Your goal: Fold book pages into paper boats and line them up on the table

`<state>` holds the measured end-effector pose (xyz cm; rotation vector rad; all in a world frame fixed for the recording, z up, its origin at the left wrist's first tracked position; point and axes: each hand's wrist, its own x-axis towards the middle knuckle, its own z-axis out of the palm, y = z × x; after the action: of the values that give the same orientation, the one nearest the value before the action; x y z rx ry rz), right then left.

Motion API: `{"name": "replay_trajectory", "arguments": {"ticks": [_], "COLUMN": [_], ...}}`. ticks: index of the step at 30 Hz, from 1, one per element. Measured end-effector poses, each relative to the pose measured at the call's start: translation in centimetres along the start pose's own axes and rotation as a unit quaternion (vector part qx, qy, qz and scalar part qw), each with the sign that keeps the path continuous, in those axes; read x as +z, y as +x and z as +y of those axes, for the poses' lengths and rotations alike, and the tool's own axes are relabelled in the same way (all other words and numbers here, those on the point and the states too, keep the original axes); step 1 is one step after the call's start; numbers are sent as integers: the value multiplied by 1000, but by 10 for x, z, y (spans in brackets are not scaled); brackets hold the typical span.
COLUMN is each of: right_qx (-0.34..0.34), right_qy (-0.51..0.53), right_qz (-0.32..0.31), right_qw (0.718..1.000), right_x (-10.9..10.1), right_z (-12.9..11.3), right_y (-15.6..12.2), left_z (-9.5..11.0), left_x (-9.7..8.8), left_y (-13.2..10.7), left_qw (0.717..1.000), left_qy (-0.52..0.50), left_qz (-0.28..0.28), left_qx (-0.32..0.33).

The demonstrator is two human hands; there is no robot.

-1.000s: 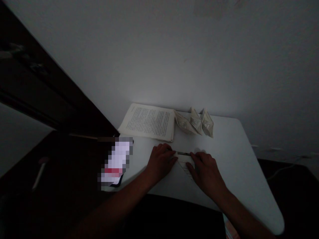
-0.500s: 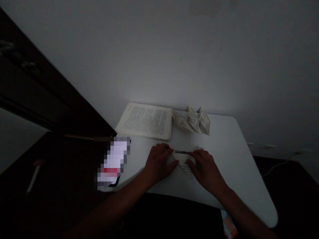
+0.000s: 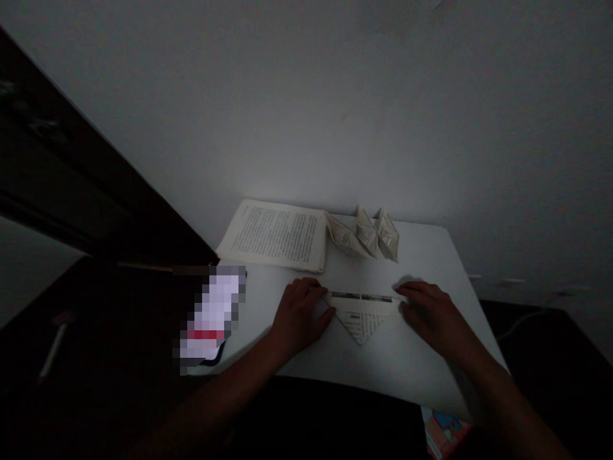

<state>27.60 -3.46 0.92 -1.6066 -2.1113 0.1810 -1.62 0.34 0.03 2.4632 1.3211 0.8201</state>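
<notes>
A folded sheet of printed paper [image 3: 361, 319] lies on the white table, its point towards me and a straight folded band along its far edge. My left hand [image 3: 302, 314] grips its left corner, with fingertips on the band's end and the thumb at the slanted side. At the opposite end, my right hand [image 3: 428, 313] has its fingertips and thumb on the right corner. Both hands partly cover the corners they hold. Beyond the sheet stand three folded paper boats [image 3: 366, 237], made of similar printed paper.
An open-faced stack of printed pages [image 3: 282, 233] lies at the table's back left, against the wall. A phone [image 3: 218, 313] with a blurred screen rests at the left edge of the white table [image 3: 421, 249]. Something colourful [image 3: 445, 431] shows below the front edge.
My right hand has moved right along the paper's band to its right end, uncovering the triangle and dark printed strip. My left hand stays at the left corner.
</notes>
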Motion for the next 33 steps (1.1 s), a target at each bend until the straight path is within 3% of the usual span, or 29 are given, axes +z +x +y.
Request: {"name": "replay_trajectory", "arguments": {"ticks": [9, 16, 20, 22, 25, 28, 30, 33], "right_qx": [-13, 85, 113, 134, 186, 223, 233, 226], "right_qy": [39, 171, 273, 339, 483, 629, 684, 692], "right_qz": [-50, -93, -105, -111, -104, -67, -56, -66], "right_qw": [998, 977, 950, 925, 850, 742, 689, 682], "right_x": [7, 11, 15, 19, 29, 39, 43, 45], "right_z": [-17, -45, -61, -65, -65, -59, -56, -54], "right_y": [11, 23, 35, 40, 44, 42, 40, 38], "left_z": [0, 4, 12, 16, 19, 19, 18, 16], "left_x": [-1, -6, -12, -15, -20, -21, -19, -13], "left_y": [0, 7, 23, 33, 46, 53, 56, 60], "left_qw": [1000, 999, 998, 991, 970, 953, 941, 919], "left_qy": [3, 39, 26, -3, -94, -199, -255, -315], "left_qz": [-7, 0, -53, -128, -221, -227, -215, -210], "left_qx": [1, 13, 29, 40, 32, -14, -51, -109]}}
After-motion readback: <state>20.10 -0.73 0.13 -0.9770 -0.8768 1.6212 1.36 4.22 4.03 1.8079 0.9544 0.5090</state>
